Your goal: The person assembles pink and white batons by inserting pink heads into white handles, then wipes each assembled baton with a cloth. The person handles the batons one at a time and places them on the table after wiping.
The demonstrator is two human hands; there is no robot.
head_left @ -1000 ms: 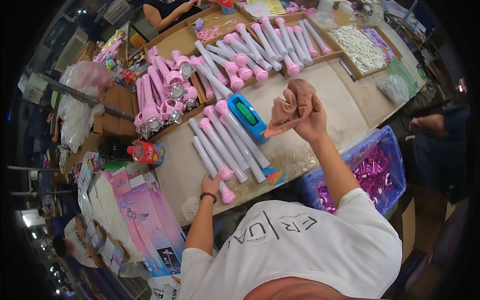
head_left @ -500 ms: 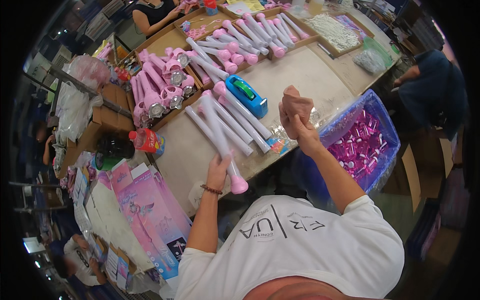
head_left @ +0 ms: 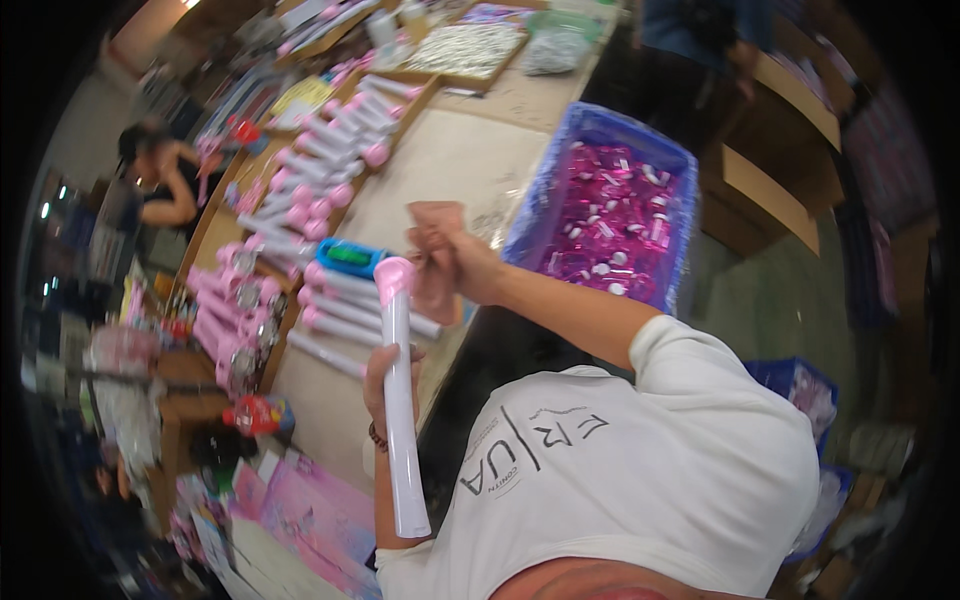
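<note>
A long white tube with a pink cap (head_left: pixel 400 400) is held upright in the left hand (head_left: pixel 385 375), fingers wrapped around its middle, grip closed. The tube's long axis runs almost vertical in the head view, open white end low near the person's shirt, pink cap high. The pink cap sits just beside the right hand (head_left: pixel 450 265), slightly to its left and lower; the two are near but contact cannot be told because of blur. The right hand is raised above the near edge of the worktop (head_left: pixel 450 170), fingers bunched together and pinching a thin pinkish sheet-like piece (head_left: pixel 437 215) that sticks up above the knuckles. The right hand is the nearer one to the cap; the left is lower on the tube's shaft.

Behind the hands, near the worktop's near edge, a row of white tubes with pink caps (head_left: pixel 340 300) lies flat, with a blue and green device (head_left: pixel 350 258) resting on it. At the right edge a blue bin (head_left: pixel 600 125) of small pink and white parts is seen. Farther along, more tubes (head_left: pixel 340 150) are stacked toward the far left, and a tray of small pale parts (head_left: pixel 470 48) sits at the far edge. Another person (head_left: pixel 160 180) is seated far left.
</note>
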